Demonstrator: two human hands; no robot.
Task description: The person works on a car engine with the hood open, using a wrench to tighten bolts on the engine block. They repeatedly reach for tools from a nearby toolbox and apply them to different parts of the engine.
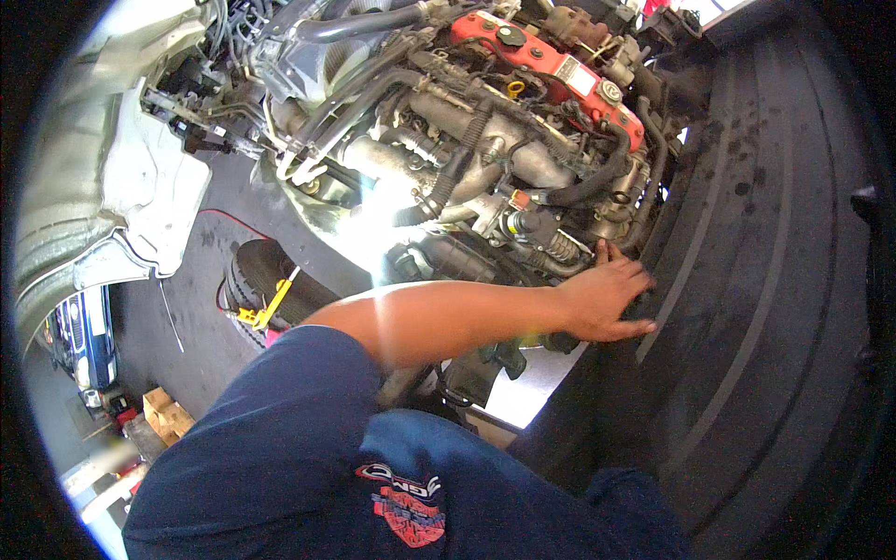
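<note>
My left hand (607,297) reaches across from the left, palm down. Its fingers are spread and bent slightly, with the thumb pointing right, and I see nothing held in them. The fingertips rest at the right edge of the engine (504,140), beside a metal fitting (611,224) and a curved pipe (565,268). Just left of the hand sits a dark round housing with a ribbed hose (560,245). A red engine cover (541,61) with a black filler cap (511,36) lies farther back. My right hand is out of view.
A dark ribbed panel (765,280) runs along the right side. Bright glare hides part of the engine's left side. On the floor at left lie a tire (257,271) and a yellow tool (277,301). A pale body panel (121,168) hangs at far left; beyond is a blue car (91,341).
</note>
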